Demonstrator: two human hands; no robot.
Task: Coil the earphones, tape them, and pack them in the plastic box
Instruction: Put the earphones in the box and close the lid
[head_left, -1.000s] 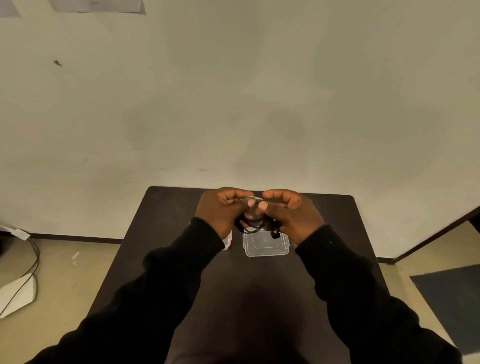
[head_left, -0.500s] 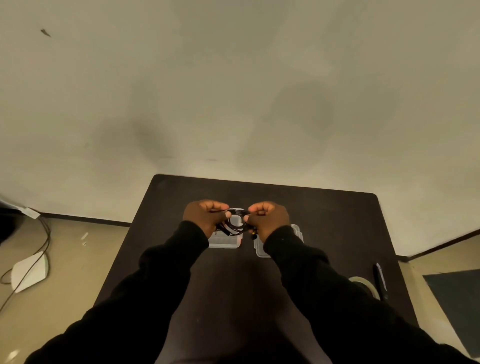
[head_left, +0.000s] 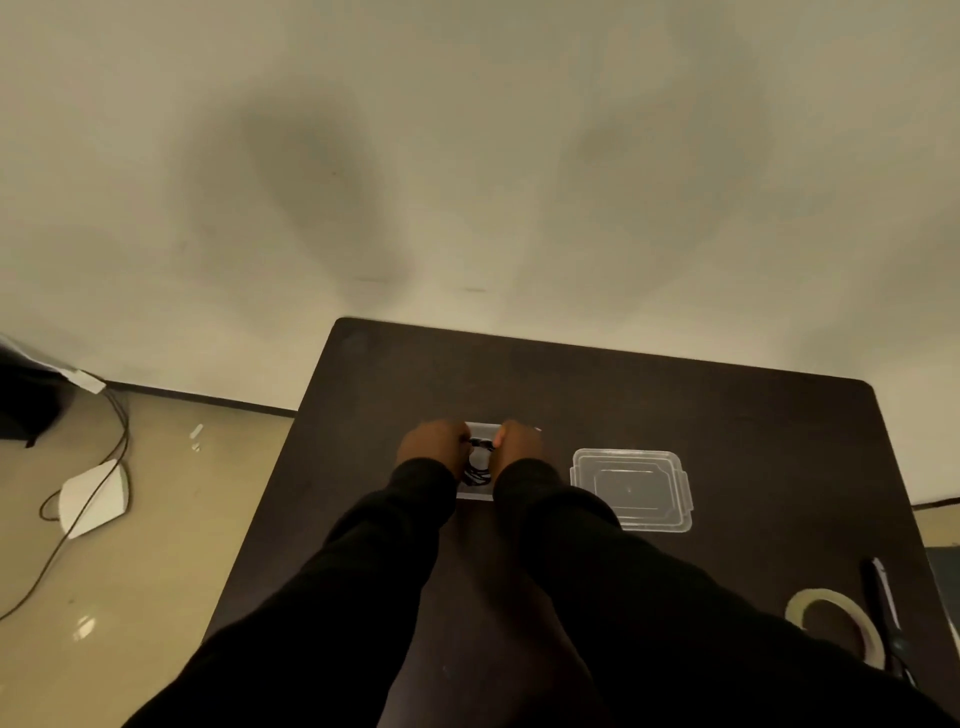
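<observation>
While the left hand (head_left: 428, 447) and right hand (head_left: 519, 447) pinch the coiled black earphones (head_left: 479, 462) between them at frame centre, over the plastic box (head_left: 475, 496) on the dark counter (head_left: 675, 405), a clear lid (head_left: 631, 491) lies right, tape roll (head_left: 836, 621) at lower right.

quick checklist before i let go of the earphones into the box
1. Coil held by both hands: left hand and right hand pinch the earphones: ok.
2. Coil over the plastic box: ok.
3. Coil fully inside the box walls: cannot tell, hands hide it.
4. Tape on the coil: cannot tell, too small.
5. Lid off and set aside to the right: ok.
6. Tape roll and scissors clear of the box: ok.
</observation>
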